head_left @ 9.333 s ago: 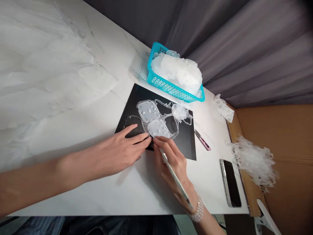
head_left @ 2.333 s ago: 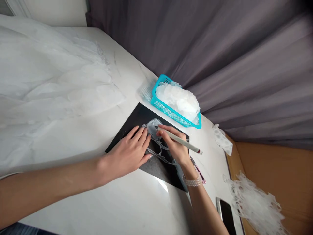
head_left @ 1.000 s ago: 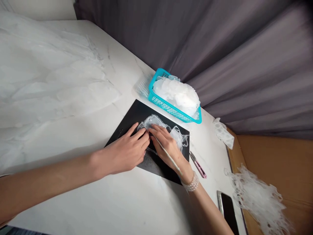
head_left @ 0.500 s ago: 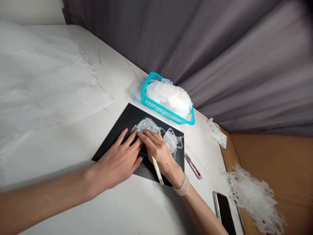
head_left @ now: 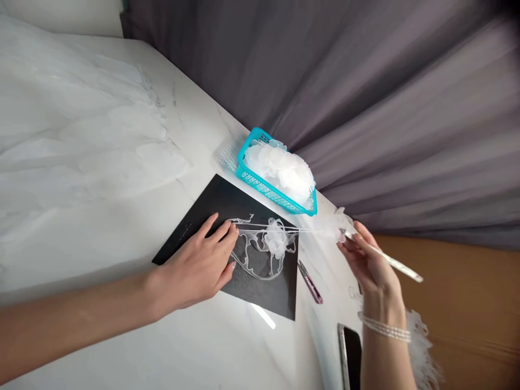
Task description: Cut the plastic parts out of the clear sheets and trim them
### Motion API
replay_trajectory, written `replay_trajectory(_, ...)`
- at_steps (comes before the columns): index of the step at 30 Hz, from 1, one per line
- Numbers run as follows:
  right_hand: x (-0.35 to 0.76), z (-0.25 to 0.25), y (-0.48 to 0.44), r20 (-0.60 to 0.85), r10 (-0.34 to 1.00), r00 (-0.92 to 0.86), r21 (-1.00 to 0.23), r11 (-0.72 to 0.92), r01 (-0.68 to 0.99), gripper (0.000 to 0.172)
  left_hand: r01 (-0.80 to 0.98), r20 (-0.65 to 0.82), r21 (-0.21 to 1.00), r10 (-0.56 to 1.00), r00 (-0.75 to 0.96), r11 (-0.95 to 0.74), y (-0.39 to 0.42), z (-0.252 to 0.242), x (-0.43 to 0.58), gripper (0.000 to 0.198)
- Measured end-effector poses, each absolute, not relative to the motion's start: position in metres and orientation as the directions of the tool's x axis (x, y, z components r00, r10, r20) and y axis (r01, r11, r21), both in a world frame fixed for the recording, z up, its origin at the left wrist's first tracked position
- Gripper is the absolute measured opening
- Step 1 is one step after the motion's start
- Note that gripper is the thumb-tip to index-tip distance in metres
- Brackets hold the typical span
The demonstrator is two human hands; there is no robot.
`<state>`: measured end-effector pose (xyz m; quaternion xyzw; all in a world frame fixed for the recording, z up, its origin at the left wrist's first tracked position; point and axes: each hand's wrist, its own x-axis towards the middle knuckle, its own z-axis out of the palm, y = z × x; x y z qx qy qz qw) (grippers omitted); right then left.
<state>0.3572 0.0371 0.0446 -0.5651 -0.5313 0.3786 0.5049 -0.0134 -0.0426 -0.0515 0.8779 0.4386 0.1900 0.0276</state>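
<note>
My left hand [head_left: 201, 257] lies spread on a black board [head_left: 211, 203], its fingertips pressing a white frilly strip of sheer fabric [head_left: 264, 276] against it. Raised off to the right, my right hand [head_left: 371, 262] is closed around a slim white pen-like tool [head_left: 398, 265] with a metal tip. A crumpled piece of sheer white fabric [head_left: 337, 223] is pinched in the same fingers. Thin white strands stretch taut between this piece and my left fingertips. A ruffled white fabric clump [head_left: 277, 238] rests on the board between the hands.
Behind the board stands a turquoise basket [head_left: 270, 192] heaped with white fabric pieces. Small pink-handled snips [head_left: 311, 283] lie right of the board. A phone [head_left: 350, 355] sits near my right forearm. Sheer white fabric [head_left: 89, 135] covers the left table; a frilly pile [head_left: 422, 352] is far right.
My right hand has swung from the board out to the right, carrying the pen-like tool and a sheer fabric piece off it. My left hand has stayed in place.
</note>
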Motion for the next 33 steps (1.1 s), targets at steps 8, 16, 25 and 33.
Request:
replay_trajectory(8,0.187,0.029,-0.049,0.272,0.929,-0.251,-0.833,0.358,0.421,0.03,-0.032,-0.077,0.995,0.935,0.347,0.094,-0.029,-0.008,-0.023,0.052)
replay_trajectory(16,0.176,0.042,-0.07,0.216,0.891,-0.401,-0.786,0.402,0.47,0.074,-0.306,-0.426,0.774,0.813,0.396,0.554,-0.018,-0.015,-0.035,0.028)
replay_trajectory(25,0.155,0.028,-0.011,-0.067,0.956,-0.285,-0.811,0.115,0.574,0.041,-0.022,-0.385,0.906,0.842,0.378,0.423,-0.024,-0.014,-0.032,0.018)
replay_trajectory(33,0.151,0.016,-0.018,0.017,0.959,-0.281,-0.755,0.196,0.625,0.039,0.043,-0.362,0.928,0.87,0.335,0.37,-0.025,-0.028,-0.031,0.021)
